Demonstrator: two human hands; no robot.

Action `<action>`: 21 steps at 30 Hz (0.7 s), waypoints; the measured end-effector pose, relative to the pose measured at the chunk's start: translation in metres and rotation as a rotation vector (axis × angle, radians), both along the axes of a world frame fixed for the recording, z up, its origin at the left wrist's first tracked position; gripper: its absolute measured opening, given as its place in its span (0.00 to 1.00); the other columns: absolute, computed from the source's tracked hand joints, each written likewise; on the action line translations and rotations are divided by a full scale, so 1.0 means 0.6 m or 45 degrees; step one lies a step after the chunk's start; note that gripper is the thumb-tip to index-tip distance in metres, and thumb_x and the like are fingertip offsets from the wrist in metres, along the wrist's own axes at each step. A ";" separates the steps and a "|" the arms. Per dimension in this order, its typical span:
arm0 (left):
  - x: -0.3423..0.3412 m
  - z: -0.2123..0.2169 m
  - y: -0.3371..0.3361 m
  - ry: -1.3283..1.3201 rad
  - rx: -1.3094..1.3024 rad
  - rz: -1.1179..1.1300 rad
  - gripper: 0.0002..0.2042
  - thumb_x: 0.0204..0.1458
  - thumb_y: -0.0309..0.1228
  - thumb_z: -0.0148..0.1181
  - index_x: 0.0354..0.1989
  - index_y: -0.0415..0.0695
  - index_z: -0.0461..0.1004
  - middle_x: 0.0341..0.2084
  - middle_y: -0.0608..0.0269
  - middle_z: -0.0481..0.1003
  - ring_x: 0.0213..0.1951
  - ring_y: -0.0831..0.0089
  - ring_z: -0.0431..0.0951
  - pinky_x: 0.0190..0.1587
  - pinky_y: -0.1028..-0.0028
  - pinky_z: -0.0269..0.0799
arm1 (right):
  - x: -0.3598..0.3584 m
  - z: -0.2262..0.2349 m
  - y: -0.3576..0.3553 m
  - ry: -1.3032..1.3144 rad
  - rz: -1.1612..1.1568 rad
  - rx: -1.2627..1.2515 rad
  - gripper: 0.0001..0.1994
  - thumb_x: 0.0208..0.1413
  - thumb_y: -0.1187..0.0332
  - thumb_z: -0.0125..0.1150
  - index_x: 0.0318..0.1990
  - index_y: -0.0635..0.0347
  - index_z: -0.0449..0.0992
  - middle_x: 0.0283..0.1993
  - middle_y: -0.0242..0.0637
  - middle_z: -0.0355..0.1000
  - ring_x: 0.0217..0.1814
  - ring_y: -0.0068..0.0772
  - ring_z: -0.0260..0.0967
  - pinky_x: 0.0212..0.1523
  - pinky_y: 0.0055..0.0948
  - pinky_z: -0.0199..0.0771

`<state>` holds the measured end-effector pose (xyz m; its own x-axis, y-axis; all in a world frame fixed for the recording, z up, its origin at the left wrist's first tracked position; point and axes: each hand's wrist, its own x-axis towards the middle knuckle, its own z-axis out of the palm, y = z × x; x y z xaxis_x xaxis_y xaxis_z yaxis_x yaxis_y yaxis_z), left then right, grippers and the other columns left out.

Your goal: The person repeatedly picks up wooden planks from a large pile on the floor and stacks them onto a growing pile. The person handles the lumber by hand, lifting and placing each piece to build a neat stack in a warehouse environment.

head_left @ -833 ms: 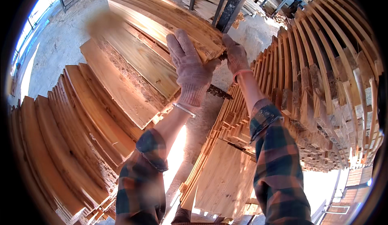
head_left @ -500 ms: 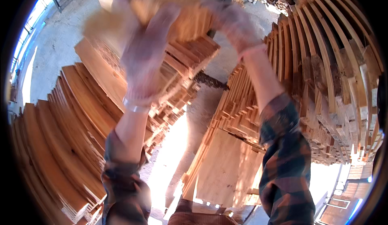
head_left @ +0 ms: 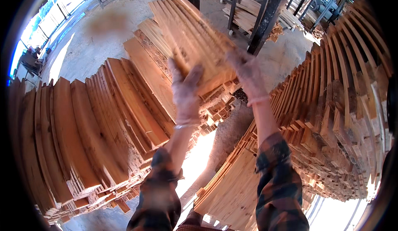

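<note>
A stack of wooden boards (head_left: 188,34) lies at an angle in the upper middle, its near end blurred. My left hand (head_left: 186,98) rests against that near end with thumb and fingers spread in a V. At the right edge of the same boards is my right hand (head_left: 251,79), its fingers bent against the wood and partly smeared. Both hands look gloved, with a band at each wrist. Below the boards, a pile of cut wood pieces (head_left: 217,110) shows its ends beside my left hand.
Long planks (head_left: 83,127) are stacked at left, and a tall stack of slats (head_left: 327,77) curves along the right. A flat wooden panel (head_left: 228,185) lies near my right forearm. A dark metal post (head_left: 265,23) stands beyond my right hand, near a wheeled frame.
The view has shifted, so the stacks sit further right and lower. My hands have come closer together at the boards' near end, and the boards show more plainly.
</note>
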<state>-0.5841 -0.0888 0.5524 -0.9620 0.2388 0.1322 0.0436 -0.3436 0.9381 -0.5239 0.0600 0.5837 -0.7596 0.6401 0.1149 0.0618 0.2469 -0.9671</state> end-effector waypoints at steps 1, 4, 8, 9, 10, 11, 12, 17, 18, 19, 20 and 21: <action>0.025 0.009 -0.026 -0.083 0.136 -0.086 0.44 0.50 0.37 0.62 0.69 0.38 0.39 0.66 0.45 0.52 0.60 0.62 0.65 0.62 0.69 0.64 | 0.023 0.000 -0.016 -0.140 -0.026 0.179 0.19 0.55 0.50 0.60 0.38 0.59 0.77 0.25 0.31 0.72 0.29 0.22 0.66 0.33 0.27 0.68; 0.096 -0.005 -0.139 -0.268 0.227 -0.106 0.35 0.54 0.27 0.55 0.68 0.39 0.46 0.59 0.51 0.62 0.56 0.70 0.68 0.54 0.74 0.68 | 0.132 0.030 -0.112 -0.078 0.156 0.312 0.21 0.55 0.51 0.58 0.43 0.61 0.76 0.23 0.29 0.71 0.28 0.26 0.66 0.35 0.32 0.69; 0.166 -0.036 -0.227 -0.322 0.204 -0.445 0.29 0.54 0.30 0.57 0.64 0.41 0.57 0.53 0.62 0.68 0.53 0.74 0.68 0.55 0.75 0.65 | 0.199 -0.065 -0.104 0.201 0.091 -0.145 0.24 0.56 0.51 0.55 0.51 0.63 0.72 0.41 0.38 0.72 0.42 0.34 0.67 0.44 0.32 0.68; 0.172 -0.008 -0.213 -0.503 0.026 -0.518 0.28 0.54 0.33 0.58 0.63 0.41 0.59 0.53 0.63 0.68 0.53 0.74 0.68 0.58 0.75 0.63 | 0.211 -0.054 -0.125 -0.003 -0.077 -0.345 0.25 0.57 0.51 0.55 0.52 0.63 0.71 0.46 0.40 0.72 0.46 0.34 0.67 0.46 0.32 0.68; 0.184 -0.017 -0.184 -0.543 0.067 -0.603 0.27 0.54 0.33 0.58 0.63 0.41 0.60 0.52 0.62 0.69 0.53 0.74 0.68 0.57 0.75 0.63 | 0.249 -0.058 -0.122 -0.023 -0.067 -0.445 0.26 0.57 0.50 0.54 0.54 0.62 0.69 0.49 0.41 0.70 0.48 0.34 0.66 0.47 0.32 0.68; 0.202 -0.026 -0.239 -0.530 0.009 -0.493 0.27 0.54 0.33 0.58 0.62 0.40 0.60 0.52 0.62 0.69 0.52 0.74 0.68 0.57 0.75 0.63 | 0.264 -0.112 -0.167 -0.033 0.114 -0.732 0.26 0.58 0.50 0.54 0.56 0.62 0.68 0.53 0.42 0.68 0.50 0.33 0.65 0.49 0.31 0.68; 0.226 -0.036 -0.270 -0.524 -0.005 -0.431 0.27 0.55 0.33 0.57 0.62 0.40 0.60 0.51 0.62 0.69 0.52 0.73 0.68 0.57 0.74 0.64 | 0.293 -0.144 -0.189 -0.062 0.268 -0.960 0.27 0.58 0.50 0.53 0.58 0.61 0.66 0.57 0.43 0.65 0.53 0.32 0.64 0.50 0.31 0.67; 0.415 -0.188 -0.348 -0.698 0.109 -0.353 0.25 0.55 0.33 0.56 0.61 0.40 0.60 0.49 0.61 0.70 0.50 0.72 0.69 0.55 0.73 0.65 | 0.555 -0.253 -0.218 -0.216 0.301 -0.796 0.26 0.60 0.54 0.53 0.60 0.62 0.62 0.57 0.40 0.65 0.55 0.31 0.64 0.54 0.31 0.66; 0.457 -0.193 -0.378 -0.728 0.104 -0.330 0.25 0.55 0.33 0.56 0.60 0.40 0.60 0.48 0.61 0.70 0.50 0.72 0.69 0.55 0.73 0.65 | 0.593 -0.283 -0.239 -0.221 0.257 -0.862 0.26 0.60 0.55 0.52 0.60 0.63 0.62 0.57 0.39 0.65 0.55 0.31 0.64 0.54 0.31 0.66; 0.505 -0.206 -0.407 -0.765 0.098 -0.312 0.24 0.56 0.33 0.55 0.60 0.40 0.60 0.48 0.61 0.70 0.49 0.72 0.69 0.55 0.73 0.65 | 0.629 -0.319 -0.259 -0.245 0.220 -0.907 0.25 0.61 0.56 0.52 0.60 0.63 0.62 0.56 0.39 0.66 0.54 0.31 0.65 0.54 0.30 0.67; 0.553 -0.243 -0.405 -0.805 0.137 -0.326 0.24 0.56 0.33 0.55 0.60 0.39 0.60 0.48 0.61 0.70 0.49 0.72 0.70 0.55 0.72 0.66 | 0.674 -0.357 -0.257 -0.280 0.159 -0.890 0.25 0.62 0.57 0.51 0.60 0.64 0.62 0.55 0.38 0.66 0.54 0.31 0.65 0.54 0.29 0.67; 0.589 -0.229 -0.418 -0.803 0.064 -0.313 0.24 0.56 0.33 0.55 0.60 0.39 0.61 0.47 0.61 0.70 0.49 0.71 0.70 0.54 0.72 0.66 | 0.698 -0.388 -0.272 -0.240 0.152 -0.982 0.24 0.62 0.58 0.51 0.60 0.65 0.62 0.55 0.38 0.66 0.53 0.30 0.65 0.54 0.29 0.67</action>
<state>-0.2310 -0.3395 0.4149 -0.7774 0.4684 -0.4198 -0.5916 -0.3177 0.7410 -0.1053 -0.1030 0.3509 -0.7905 0.4000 -0.4639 0.2568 -0.4712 -0.8438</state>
